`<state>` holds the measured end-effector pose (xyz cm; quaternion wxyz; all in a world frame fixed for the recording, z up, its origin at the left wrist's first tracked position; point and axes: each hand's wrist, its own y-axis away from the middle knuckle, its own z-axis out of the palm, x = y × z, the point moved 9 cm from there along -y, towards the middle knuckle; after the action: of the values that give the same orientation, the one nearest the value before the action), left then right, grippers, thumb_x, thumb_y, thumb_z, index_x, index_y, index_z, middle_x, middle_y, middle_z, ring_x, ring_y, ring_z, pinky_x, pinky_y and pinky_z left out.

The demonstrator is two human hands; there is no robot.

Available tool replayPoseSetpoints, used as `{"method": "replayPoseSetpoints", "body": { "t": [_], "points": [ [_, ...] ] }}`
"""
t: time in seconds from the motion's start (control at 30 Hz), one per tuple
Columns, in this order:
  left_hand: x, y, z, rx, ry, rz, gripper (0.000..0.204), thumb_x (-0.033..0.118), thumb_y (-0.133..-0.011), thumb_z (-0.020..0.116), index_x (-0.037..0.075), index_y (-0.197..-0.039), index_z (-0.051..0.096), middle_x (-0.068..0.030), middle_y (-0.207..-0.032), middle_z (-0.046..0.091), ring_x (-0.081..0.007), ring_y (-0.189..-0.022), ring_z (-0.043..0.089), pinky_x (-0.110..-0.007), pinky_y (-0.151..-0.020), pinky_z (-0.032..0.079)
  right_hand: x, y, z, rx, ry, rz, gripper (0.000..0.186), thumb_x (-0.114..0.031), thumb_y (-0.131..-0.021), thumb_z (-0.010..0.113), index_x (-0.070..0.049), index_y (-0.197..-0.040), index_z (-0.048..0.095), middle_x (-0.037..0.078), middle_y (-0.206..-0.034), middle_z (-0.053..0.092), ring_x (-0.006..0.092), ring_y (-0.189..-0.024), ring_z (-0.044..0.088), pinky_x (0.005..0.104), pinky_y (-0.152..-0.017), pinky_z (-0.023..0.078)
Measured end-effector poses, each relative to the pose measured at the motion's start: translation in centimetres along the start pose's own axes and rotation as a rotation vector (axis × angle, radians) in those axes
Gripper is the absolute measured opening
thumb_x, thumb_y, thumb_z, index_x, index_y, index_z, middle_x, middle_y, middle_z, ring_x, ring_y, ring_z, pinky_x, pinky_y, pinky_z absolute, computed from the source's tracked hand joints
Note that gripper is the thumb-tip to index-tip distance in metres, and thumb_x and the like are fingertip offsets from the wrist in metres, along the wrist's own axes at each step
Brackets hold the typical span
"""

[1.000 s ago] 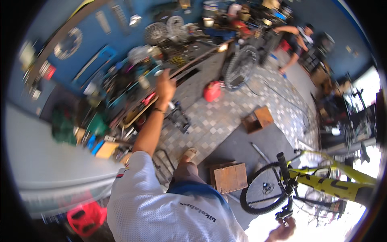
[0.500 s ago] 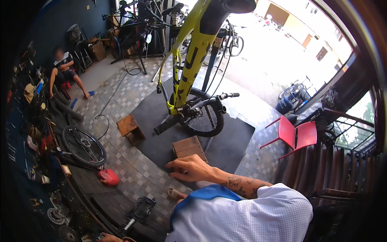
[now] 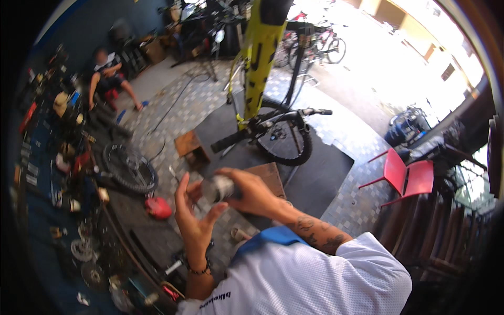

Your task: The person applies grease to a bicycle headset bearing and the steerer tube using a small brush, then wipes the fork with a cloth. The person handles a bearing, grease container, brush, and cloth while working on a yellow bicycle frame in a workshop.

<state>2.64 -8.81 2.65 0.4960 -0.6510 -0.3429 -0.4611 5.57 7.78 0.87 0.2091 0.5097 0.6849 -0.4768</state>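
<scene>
My right hand (image 3: 254, 194) is closed around a small, round, greyish container (image 3: 221, 188), blurred by motion. Facing it, my left hand (image 3: 197, 218) has its thumb and fingers spread about the container's near-left end; contact cannot be made out. A thin silvery strip shows by the left fingertips, too smeared to name or to tell whether it is held. Beyond both hands stands a yellow bicycle frame (image 3: 258, 63), raised, with its handlebar grip (image 3: 231, 140) pointing my way and a black-tyred wheel (image 3: 304, 144) below.
At left runs a cluttered workbench with brake discs (image 3: 82, 250) and a loose wheel (image 3: 131, 168) beside it. A wooden box (image 3: 192, 144) and another wooden box (image 3: 266, 173) stand by a black mat (image 3: 331, 173). A red chair (image 3: 409, 176) is at right. A person (image 3: 110, 76) sits far left.
My left hand has come up from the bench to meet my right hand. The round container now shows in the right hand. The view has shifted, moving the surroundings in the picture.
</scene>
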Motion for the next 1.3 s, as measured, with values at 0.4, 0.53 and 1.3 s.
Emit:
{"method": "replayPoseSetpoints", "body": {
  "t": [0.4,0.53,1.3],
  "points": [
    [15.8,1.3,11.2,0.039,-0.012,0.586,0.037,0.031,-0.106,0.059,-0.005,-0.108,0.066,-0.0189,-0.096,0.075,-0.0215,-0.065,0.067,-0.029,-0.052,0.052,7.1,2.9,-17.1,0.070,-0.873,0.104,0.090,-0.008,-0.076,0.090,-0.001,-0.149,0.039,0.023,-0.132,0.063,0.0292,-0.110,0.071,0.0402,-0.098,0.058],
    [16.6,-0.1,19.1,-0.136,-0.108,0.577,0.017,0.012,-0.102,0.064,-0.003,-0.108,0.065,-0.0228,-0.100,0.076,-0.0242,-0.074,0.072,-0.032,-0.057,0.058,10.0,3.7,-21.2,-0.035,-0.826,0.112,0.091,-0.016,-0.072,0.096,0.000,-0.145,0.044,0.020,-0.136,0.060,0.0301,-0.116,0.068,0.0391,-0.097,0.057],
    [13.3,-4.2,20.0,-0.188,-0.663,0.628,0.026,0.016,-0.079,0.075,0.005,-0.103,0.072,-0.0053,-0.094,0.069,-0.0178,-0.071,0.067,-0.028,-0.050,0.047,9.0,-1.6,-20.3,-0.228,-0.593,-0.003,0.079,0.000,-0.069,0.089,0.006,-0.140,0.056,0.015,-0.133,0.056,0.0257,-0.126,0.057,0.0364,-0.110,0.043]
  ]
}}
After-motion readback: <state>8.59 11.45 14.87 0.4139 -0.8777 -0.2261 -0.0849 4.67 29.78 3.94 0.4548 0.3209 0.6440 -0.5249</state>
